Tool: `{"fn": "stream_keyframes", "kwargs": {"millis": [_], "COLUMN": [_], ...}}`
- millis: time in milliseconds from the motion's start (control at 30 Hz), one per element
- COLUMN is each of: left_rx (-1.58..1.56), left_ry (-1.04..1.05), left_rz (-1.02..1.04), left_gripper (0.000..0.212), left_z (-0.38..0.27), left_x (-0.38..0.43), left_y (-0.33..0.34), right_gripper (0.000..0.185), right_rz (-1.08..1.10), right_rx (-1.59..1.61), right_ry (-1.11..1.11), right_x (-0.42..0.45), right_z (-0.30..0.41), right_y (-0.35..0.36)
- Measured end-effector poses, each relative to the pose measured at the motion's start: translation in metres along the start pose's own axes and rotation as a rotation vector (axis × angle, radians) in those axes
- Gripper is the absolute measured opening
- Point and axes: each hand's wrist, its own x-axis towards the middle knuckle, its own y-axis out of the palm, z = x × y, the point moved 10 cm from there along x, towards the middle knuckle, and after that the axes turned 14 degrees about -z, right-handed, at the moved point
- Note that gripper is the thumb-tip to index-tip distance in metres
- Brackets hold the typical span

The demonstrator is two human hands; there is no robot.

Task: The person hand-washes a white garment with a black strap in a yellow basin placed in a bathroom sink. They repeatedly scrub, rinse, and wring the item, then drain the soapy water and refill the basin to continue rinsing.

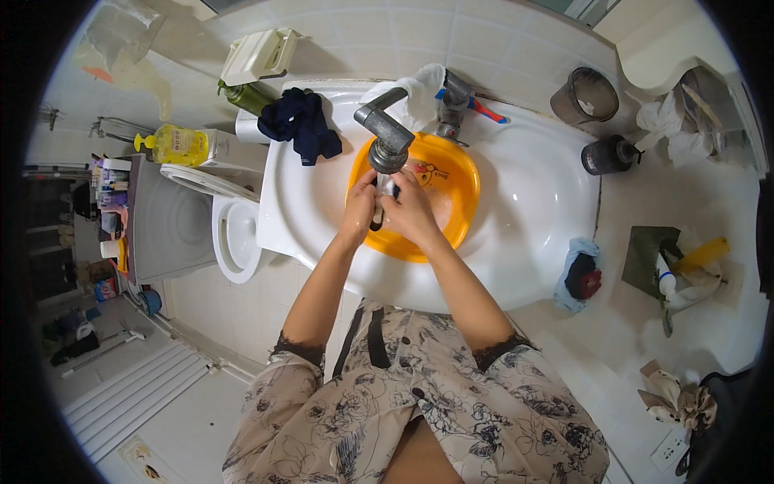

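An orange plastic basin [465,206] sits in the white washbasin [526,212], with some suds or water in it. Over its left part, both hands come together under the spout of the grey faucet [387,142], where water seems to run. My left hand [361,206] grips one side of a small dark and pale item [377,216], perhaps a sock or other cloth, and my right hand [410,206] grips its other side. Fingers and the spout partly hide this item. A dark navy cloth [299,124] lies on the washbasin's left rim.
A white cloth [417,91] and a red-blue brush [487,112] lie behind the faucet. A green pump bottle [245,97] stands at the back left, a dark pump bottle [608,154] at the right. Light-blue cloth [577,248] hangs at the right rim. The toilet [237,236] is left.
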Motion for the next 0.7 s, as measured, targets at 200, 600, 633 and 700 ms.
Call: {"fn": "stream_keyframes", "kwargs": {"millis": [200, 600, 633, 700], "left_rx": [-0.446, -0.181, -0.155, -0.101], "left_ry": [-0.267, 0.167, 0.175, 0.189], "left_rz": [0.044, -0.248, -0.229, -0.196], "left_gripper": [0.025, 0.037, 0.038, 0.04], "left_z": [0.023, -0.021, -0.019, -0.015], "left_x": [0.006, -0.011, -0.014, -0.022], "left_y": [0.016, 0.015, 0.019, 0.022], "right_gripper": [0.025, 0.044, 0.045, 0.042], "right_rz": [0.252, -0.157, -0.138, -0.007], "right_rx": [-0.107, 0.858, 0.949, 1.192], "right_ry": [-0.078, 1.183, 1.285, 1.178], "right_x": [-0.017, -0.049, -0.053, -0.04], "right_z": [-0.014, -0.102, -0.098, -0.089], "right_y": [0.044, 0.007, 0.014, 0.037]}}
